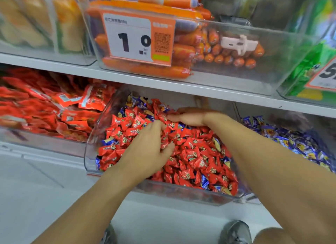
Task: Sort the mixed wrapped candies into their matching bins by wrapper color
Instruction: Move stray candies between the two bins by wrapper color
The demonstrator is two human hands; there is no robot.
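A clear plastic bin on the lower shelf holds a heap of red-wrapped candies with blue-wrapped candies mixed in, mostly at the back and along the edges. My left hand rests on the heap near the middle, fingers curled into the candies. My right hand lies flat further back in the same bin, fingertips buried among red wrappers. Whether either hand grips a candy is hidden by the fingers. To the right, a second bin holds blue-wrapped candies.
Left of the candy bin lies a bin of red snack packets. The white shelf above carries a clear bin of orange sausages with a price tag, and green packets at right. My grey shoes stand on the pale floor below.
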